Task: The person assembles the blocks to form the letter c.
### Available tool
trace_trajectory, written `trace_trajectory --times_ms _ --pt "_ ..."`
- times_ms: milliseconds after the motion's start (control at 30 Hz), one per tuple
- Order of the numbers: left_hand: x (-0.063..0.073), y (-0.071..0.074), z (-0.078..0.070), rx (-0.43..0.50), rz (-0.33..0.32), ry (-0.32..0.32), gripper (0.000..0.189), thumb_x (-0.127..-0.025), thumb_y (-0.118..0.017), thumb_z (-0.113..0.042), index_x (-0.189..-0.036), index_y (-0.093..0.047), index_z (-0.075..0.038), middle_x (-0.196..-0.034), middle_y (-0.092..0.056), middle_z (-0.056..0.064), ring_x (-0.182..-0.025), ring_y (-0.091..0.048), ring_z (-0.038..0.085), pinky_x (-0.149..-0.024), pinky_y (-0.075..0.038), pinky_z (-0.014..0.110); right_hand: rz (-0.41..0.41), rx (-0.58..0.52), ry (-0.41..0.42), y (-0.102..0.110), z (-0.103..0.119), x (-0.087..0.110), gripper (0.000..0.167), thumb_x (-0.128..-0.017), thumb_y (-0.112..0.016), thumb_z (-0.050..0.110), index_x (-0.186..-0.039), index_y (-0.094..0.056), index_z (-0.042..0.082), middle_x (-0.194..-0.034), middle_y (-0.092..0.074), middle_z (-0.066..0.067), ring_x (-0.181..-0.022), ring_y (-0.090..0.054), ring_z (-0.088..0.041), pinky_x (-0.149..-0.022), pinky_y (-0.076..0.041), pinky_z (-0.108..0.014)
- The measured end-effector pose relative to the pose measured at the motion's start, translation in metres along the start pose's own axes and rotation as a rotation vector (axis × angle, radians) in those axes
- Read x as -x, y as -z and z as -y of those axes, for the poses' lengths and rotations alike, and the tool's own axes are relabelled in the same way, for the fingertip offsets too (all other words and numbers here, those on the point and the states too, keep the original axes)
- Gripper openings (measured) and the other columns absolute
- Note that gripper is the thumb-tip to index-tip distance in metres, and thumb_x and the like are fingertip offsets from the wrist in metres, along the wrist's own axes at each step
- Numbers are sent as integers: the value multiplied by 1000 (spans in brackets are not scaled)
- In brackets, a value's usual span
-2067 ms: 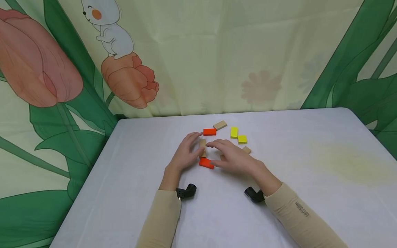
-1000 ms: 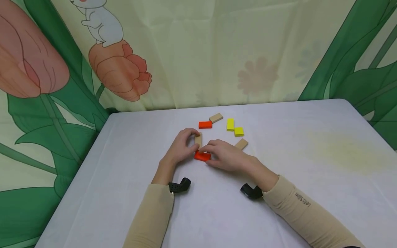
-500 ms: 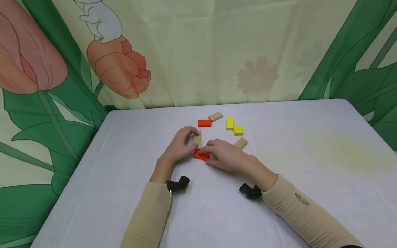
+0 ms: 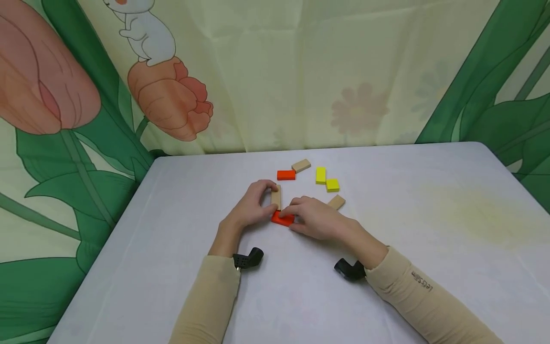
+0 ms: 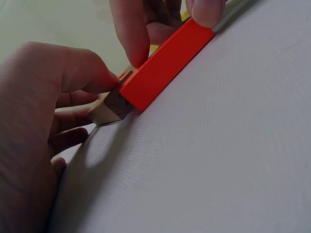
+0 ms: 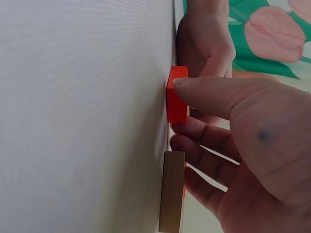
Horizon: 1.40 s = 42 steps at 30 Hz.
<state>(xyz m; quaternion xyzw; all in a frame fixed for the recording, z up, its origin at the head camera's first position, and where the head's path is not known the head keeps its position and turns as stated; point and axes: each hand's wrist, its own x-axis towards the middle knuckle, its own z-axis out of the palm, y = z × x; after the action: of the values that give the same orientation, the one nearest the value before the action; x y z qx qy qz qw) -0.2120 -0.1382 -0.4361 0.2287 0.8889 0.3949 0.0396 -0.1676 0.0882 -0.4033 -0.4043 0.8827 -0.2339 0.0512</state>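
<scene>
My left hand (image 4: 249,208) holds a plain wooden block (image 4: 276,197) lengthwise, thumb at its near end and a fingertip at its far end. A red block (image 4: 281,219) lies crosswise at the near end of that wooden block, slightly angled. My right hand (image 4: 318,217) pinches the red block between thumb and fingers. In the left wrist view, the red block (image 5: 167,65) meets the wooden block (image 5: 114,108) at a corner. From the right wrist, my thumb presses on the red block (image 6: 178,109), while another wooden block (image 6: 172,194) lies below the fingers.
Farther back on the white-covered table (image 4: 408,215) are a second red block (image 4: 286,175), a wooden block (image 4: 301,166) and two yellow blocks (image 4: 321,175). Another wooden block (image 4: 337,202) lies just beyond my right hand. A patterned curtain (image 4: 275,95) hangs behind the table.
Both hands have closed in from hovering around the blocks: the left now holds the wooden block, the right pinches the near red block. Over the last half second they have stayed nearly still.
</scene>
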Motion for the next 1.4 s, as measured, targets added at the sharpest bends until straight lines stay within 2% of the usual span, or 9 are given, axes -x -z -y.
trace_trajectory --times_ms 400,800,1033,1400 --pt "3 9 2 -45 39 50 44 -86 -76 -22 -125 -57 -15 -137 -52 2 -133 -42 20 -116 -30 42 17 5 -15 4 -1 1 30 -91 -76 13 -121 -73 14 -103 -64 4 -92 -58 -17 -81 -51 -29" --pt "4 12 1 -38 32 45 45 -85 -80 -22 -125 -60 -15 -140 -55 3 -135 -44 21 -116 -29 41 55 -32 -85 11 0 1 29 -92 -75 13 -121 -73 14 -105 -64 5 -93 -57 -17 -82 -51 -29" --pt "2 7 2 -45 21 14 44 -84 -80 -20 -123 -61 -13 -139 -56 5 -133 -47 22 -115 -31 39 48 -28 -86 11 -4 2 25 -90 -75 11 -115 -74 15 -93 -61 7 -86 -55 -14 -79 -50 -30" --pt "0 4 -1 -50 22 7 46 -85 -79 -22 -126 -60 -11 -141 -55 6 -134 -46 23 -116 -31 40 40 -13 -70 12 -4 4 25 -89 -77 10 -113 -73 12 -91 -61 5 -87 -58 -17 -79 -50 -31"
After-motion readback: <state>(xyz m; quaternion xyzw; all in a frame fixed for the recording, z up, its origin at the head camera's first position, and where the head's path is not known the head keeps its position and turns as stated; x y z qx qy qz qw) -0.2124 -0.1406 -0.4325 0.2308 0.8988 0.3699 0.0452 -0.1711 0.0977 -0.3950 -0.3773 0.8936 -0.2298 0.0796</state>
